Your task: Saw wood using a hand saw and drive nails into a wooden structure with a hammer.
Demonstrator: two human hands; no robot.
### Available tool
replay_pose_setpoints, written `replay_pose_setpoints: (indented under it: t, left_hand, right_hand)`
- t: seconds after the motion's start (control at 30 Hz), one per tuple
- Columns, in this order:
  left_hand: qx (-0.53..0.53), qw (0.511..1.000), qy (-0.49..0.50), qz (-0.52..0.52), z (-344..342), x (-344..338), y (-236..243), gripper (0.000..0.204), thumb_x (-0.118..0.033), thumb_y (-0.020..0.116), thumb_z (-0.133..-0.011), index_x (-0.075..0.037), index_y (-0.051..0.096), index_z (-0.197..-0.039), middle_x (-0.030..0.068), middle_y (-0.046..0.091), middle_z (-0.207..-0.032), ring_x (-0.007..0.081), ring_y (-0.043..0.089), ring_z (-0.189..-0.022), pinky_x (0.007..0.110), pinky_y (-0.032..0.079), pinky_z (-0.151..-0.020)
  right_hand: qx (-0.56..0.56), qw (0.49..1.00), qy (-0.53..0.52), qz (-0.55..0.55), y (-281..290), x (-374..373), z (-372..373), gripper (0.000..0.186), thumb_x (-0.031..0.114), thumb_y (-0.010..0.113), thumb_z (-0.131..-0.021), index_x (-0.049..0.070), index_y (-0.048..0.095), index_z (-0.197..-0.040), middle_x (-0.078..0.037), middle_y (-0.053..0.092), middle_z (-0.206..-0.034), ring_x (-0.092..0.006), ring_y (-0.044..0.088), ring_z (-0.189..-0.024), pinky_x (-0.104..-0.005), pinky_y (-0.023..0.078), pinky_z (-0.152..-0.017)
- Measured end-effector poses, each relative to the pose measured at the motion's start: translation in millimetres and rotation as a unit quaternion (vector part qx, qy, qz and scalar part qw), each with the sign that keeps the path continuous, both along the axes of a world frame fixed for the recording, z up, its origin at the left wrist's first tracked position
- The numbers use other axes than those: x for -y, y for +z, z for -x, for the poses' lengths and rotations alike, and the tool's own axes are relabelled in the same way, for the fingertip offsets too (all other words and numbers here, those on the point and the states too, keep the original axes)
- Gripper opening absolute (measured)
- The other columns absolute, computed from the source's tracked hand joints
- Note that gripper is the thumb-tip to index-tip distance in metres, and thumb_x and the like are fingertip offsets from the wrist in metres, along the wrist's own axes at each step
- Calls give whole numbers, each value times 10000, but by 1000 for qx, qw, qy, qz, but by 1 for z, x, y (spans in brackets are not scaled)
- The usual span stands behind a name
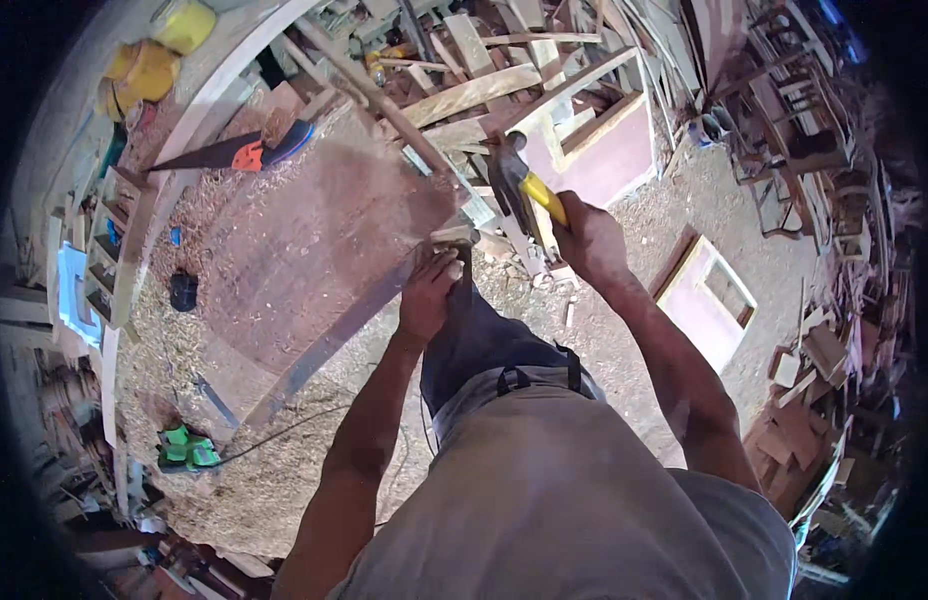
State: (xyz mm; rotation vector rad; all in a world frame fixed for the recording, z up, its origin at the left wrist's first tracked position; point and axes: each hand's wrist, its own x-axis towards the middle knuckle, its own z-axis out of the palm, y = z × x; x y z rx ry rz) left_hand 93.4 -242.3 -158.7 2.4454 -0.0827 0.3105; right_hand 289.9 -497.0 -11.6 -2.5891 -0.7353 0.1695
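My right hand (589,235) grips a hammer by its yellow handle (541,195), with the dark head (504,160) raised above and right of my left hand. My left hand (432,285) has its fingers curled at the right edge of the reddish worktop (304,250), just below a small pale wooden piece (450,234). What those fingers hold is hard to make out against the dark shapes behind them. My dark-trousered leg shows between my forearms.
A saw with orange handle (247,155), a black object (184,290) and a green power tool (187,450) with a cord lie left. Pale framed panels (614,150) stand ahead and lie right (694,310). Stacked timber (824,140) lines the edges; yellow containers (144,75) sit upper left.
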Motion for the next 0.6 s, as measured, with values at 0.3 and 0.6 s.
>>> replay_pose_setpoints:
  t: [0.3, 0.6]
  left_hand:
    - [87, 702, 452, 543, 49, -198, 78, 313, -167, 714, -1094, 11, 690, -1351, 149, 736, -1296, 273, 743, -1130, 442, 644, -988]
    - [38, 559, 513, 650, 76, -315, 57, 430, -323, 744, -1083, -66, 676, -1420, 149, 783, -1219, 303, 779, -1112, 451, 651, -969]
  right_hand:
    - [-42, 985, 168, -18, -1, -234, 4, 461, 207, 681, -999, 150, 627, -1454, -185, 736, -1140, -384, 772, -942, -524, 613, -765]
    - [33, 956, 228, -182, -2, -290, 24, 155, 159, 727, -889, 77, 692, -1015, -167, 651, -972, -419, 652, -884, -557, 537, -850]
